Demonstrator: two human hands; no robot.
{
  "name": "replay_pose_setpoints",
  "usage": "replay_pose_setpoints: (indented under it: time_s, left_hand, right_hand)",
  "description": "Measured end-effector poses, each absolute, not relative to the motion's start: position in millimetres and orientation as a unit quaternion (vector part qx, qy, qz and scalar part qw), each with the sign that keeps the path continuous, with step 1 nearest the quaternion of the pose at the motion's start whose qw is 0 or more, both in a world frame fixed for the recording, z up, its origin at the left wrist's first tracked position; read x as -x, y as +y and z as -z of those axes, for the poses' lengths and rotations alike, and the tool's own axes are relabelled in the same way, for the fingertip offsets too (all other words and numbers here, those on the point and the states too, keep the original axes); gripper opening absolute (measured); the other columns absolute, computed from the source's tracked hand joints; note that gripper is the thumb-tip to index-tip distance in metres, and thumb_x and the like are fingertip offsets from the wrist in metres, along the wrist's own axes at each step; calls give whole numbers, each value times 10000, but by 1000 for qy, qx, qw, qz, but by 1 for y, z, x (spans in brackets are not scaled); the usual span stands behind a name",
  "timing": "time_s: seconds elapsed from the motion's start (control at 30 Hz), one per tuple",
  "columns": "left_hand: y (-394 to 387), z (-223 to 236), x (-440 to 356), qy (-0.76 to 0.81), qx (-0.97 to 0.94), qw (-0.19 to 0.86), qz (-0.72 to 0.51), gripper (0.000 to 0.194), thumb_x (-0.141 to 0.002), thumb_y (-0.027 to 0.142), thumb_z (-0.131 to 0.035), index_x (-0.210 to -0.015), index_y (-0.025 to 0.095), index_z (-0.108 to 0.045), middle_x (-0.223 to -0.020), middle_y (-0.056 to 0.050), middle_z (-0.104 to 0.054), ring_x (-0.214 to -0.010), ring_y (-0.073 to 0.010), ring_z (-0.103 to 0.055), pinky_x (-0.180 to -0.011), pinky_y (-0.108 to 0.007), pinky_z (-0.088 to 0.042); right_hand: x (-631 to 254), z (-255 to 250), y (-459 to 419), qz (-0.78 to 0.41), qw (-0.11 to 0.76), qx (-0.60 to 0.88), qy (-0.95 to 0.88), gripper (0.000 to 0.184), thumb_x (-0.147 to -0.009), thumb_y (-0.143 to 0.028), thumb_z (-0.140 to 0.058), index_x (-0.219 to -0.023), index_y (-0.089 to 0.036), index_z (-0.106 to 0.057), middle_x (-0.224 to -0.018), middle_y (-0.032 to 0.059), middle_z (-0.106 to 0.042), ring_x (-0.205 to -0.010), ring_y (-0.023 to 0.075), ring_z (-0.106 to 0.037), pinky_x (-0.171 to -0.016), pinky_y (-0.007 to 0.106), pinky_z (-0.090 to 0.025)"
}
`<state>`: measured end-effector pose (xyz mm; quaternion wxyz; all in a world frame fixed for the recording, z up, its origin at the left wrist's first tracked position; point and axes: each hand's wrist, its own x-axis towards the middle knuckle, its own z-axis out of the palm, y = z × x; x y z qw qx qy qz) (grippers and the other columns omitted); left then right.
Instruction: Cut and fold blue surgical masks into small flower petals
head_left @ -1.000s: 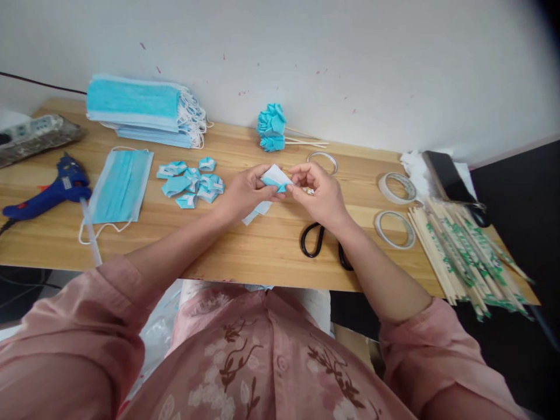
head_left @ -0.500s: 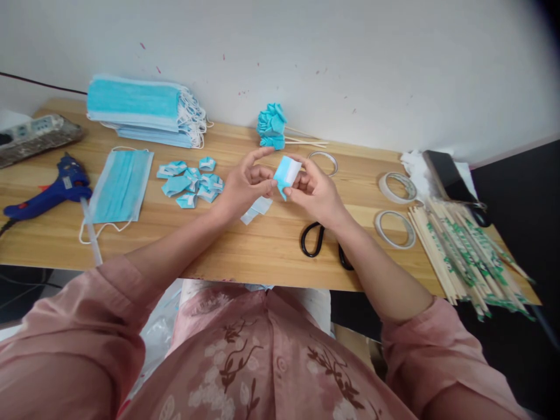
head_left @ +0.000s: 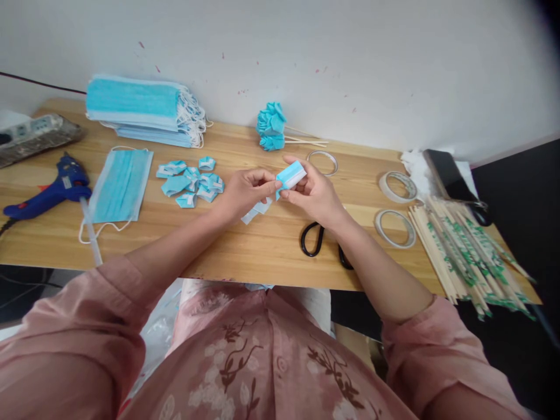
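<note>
Between my hands is a small folded piece of blue and white mask fabric (head_left: pixel 292 175), held above the table. My left hand (head_left: pixel 249 191) pinches its left corner between thumb and finger. On the other side my right hand (head_left: pixel 315 191) grips it, thumb in front and fingers behind. Beneath my left hand lie pale cut pieces of fabric (head_left: pixel 252 213), partly covered. Several folded blue petal-like pieces (head_left: pixel 191 181) with white strips form a loose pile to the left. Black scissor handles (head_left: pixel 311 240) show by my right wrist; the rest is hidden.
Left are a stack of face masks (head_left: pixel 135 105), a single mask (head_left: pixel 120 186) and a blue glue gun (head_left: pixel 65 185). Blue fabric flowers on sticks (head_left: pixel 272 125) lie at the back. Tape rolls (head_left: pixel 395 228), wrapped chopsticks (head_left: pixel 468 256) and a phone (head_left: pixel 444 172) are right.
The fabric piece has turned flatter, its right end swinging down and outward. My left fingers have drawn in from being spread above it to a pinch at its left corner.
</note>
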<state>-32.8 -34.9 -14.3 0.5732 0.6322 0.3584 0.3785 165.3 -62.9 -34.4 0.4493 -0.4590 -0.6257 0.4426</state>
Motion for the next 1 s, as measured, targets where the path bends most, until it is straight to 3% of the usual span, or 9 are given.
replay_pose_setpoints:
  time_s: [0.27, 0.37, 0.53, 1.0]
  left_hand:
    - [-33, 15, 33, 387, -640, 560, -356, 217, -825, 338, -741, -759, 152, -652, -619, 16, -627, -544, -80, -551, -549, -197, -460]
    - [-34, 15, 32, 391, -638, 563, -350, 176, -831, 296, -720, -771, 145, -650, -630, 17, -630, -537, -76, -552, -543, -194, -460]
    - [-35, 13, 31, 384, -639, 565, -353, 140, -837, 255, -697, -774, 139, -651, -671, 8, -660, -556, -65, -548, -560, -183, -475]
    - [-34, 16, 30, 369, -635, 582, -349, 81, -837, 214, -668, -800, 147, -642, -654, 14, -660, -534, -62, -545, -522, -171, -442]
  right_hand:
    - [-169, 29, -60, -430, 496, 452, -604, 527, -844, -596, -780, -1266, -306, -654, -1001, 21, -731, -971, 222, -717, -934, 421, -621]
    - [-169, 26, -61, -420, 490, 458, -611, 472, -824, -567, -803, -1185, -288, -685, -998, 24, -738, -966, 223, -717, -916, 414, -618]
    - [-166, 23, -63, -407, 488, 472, -611, 244, -836, -467, -795, -874, -251, -689, -865, 10, -738, -824, 190, -698, -855, 388, -604]
    - [-162, 15, -67, -406, 476, 498, -600, 258, -801, -451, -774, -765, -223, -658, -730, -13, -668, -697, 146, -606, -688, 305, -517]
